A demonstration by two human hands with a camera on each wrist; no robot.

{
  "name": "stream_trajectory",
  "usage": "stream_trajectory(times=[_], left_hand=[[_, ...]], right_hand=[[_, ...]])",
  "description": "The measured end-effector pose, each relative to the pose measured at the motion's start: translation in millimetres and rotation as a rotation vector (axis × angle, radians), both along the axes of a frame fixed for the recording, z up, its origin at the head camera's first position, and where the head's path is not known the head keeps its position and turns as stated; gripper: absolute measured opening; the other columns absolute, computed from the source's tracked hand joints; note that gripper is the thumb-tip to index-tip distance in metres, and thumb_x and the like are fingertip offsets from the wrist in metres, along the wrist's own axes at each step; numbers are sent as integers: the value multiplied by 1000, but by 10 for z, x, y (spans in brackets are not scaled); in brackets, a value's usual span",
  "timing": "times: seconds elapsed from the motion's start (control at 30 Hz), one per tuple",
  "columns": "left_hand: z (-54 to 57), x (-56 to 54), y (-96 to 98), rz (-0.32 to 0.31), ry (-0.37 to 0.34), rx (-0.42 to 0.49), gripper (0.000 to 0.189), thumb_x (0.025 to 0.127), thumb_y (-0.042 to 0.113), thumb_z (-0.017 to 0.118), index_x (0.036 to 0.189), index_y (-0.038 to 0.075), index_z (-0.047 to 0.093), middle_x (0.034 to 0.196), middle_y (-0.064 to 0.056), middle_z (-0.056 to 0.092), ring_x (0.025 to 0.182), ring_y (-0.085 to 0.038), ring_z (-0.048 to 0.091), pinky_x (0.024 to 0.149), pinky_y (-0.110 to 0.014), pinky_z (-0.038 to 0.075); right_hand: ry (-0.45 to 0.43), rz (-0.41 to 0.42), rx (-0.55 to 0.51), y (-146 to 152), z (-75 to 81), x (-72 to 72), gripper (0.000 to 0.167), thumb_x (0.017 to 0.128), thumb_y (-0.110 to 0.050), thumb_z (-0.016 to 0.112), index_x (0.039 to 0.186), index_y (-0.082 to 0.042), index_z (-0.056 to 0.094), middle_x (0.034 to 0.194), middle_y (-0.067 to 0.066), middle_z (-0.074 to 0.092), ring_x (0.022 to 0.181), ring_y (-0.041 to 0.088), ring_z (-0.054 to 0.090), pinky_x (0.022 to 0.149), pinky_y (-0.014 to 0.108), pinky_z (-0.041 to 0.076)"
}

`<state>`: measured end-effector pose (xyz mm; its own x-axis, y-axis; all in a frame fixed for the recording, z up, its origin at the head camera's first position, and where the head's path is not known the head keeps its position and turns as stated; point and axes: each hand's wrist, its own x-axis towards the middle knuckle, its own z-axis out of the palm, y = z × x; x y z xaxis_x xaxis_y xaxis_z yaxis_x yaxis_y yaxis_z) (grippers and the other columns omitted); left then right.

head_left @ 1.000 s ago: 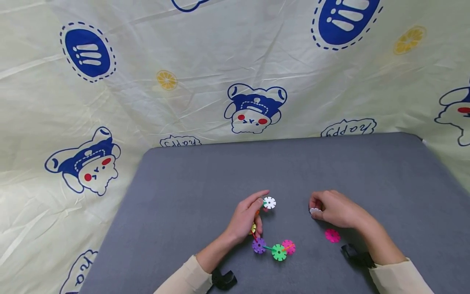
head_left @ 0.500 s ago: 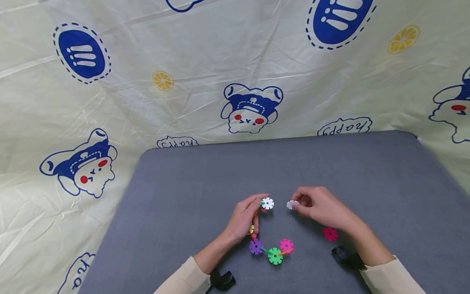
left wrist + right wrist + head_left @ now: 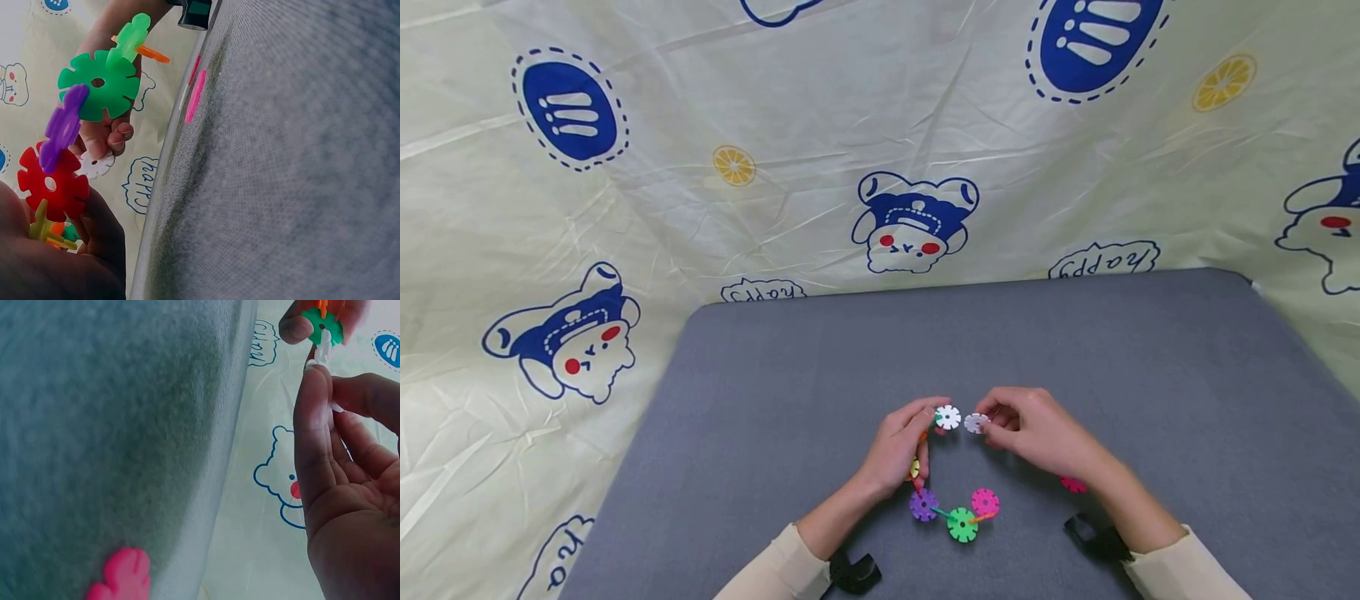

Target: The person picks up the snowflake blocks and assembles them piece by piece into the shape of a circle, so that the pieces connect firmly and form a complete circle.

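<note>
Going L to R, saw patterned cloth (image 3: 670,192) behind gray table (image 3: 775,358), then cream L sleeve (image 3: 775,571) w/ blk. wrist gadget (image 3: 854,575) alongside. Grasped disc chain (image 3: 62,128) w/ bent fingers of L hand (image 3: 891,450), nr. front-center of table. Noted yellow disc (image 3: 914,468) partly hid by L hand, then purple disc (image 3: 923,505), white disc (image 3: 948,417) at chain's upper end by L thumb, green disc (image 3: 962,525) nr. other end. Pinched pale disc (image 3: 977,423) betw. R thumb & finger of R hand (image 3: 1037,429), just beside white disc; couldn't tell if touching. Spotted pink disc (image 3: 985,502) at chain's lower end, plus loose pink disc (image 3: 1073,484) on table, partly hid by R arm.
</note>
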<state>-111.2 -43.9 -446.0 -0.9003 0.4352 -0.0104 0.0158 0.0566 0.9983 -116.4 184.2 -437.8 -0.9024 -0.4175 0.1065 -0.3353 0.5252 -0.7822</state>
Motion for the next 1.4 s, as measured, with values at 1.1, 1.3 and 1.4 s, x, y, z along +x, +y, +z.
stream_trajectory(times=[1.1, 1.3, 1.4], left_hand=[[-244, -41, 35, 23, 17, -46, 36, 105, 28, 40, 129, 10, 59, 64, -18, 53, 35, -20, 45, 32, -32, 40], [-226, -55, 30, 44, 0, -49, 34, 102, 29, 46, 128, 13, 61, 52, -13, 50, 34, -19, 45, 31, -31, 40], [-216, -60, 25, 54, -3, -58, 33, 101, 28, 49, 127, 13, 62, 49, -11, 49, 34, -18, 46, 31, -31, 41]], right_hand=[[304, -87, 53, -258, -77, 104, 17, 79, -1, 73, 84, -14, 63, 74, -13, 56, 63, 0, 54, 57, 22, 50], [280, -109, 40, -256, -59, 100, 17, 79, -2, 73, 84, -15, 64, 75, -13, 57, 64, 2, 55, 57, 22, 51], [260, -117, 29, -244, -53, 99, 16, 80, -2, 74, 85, -14, 65, 76, -12, 58, 64, 2, 56, 58, 22, 51]])
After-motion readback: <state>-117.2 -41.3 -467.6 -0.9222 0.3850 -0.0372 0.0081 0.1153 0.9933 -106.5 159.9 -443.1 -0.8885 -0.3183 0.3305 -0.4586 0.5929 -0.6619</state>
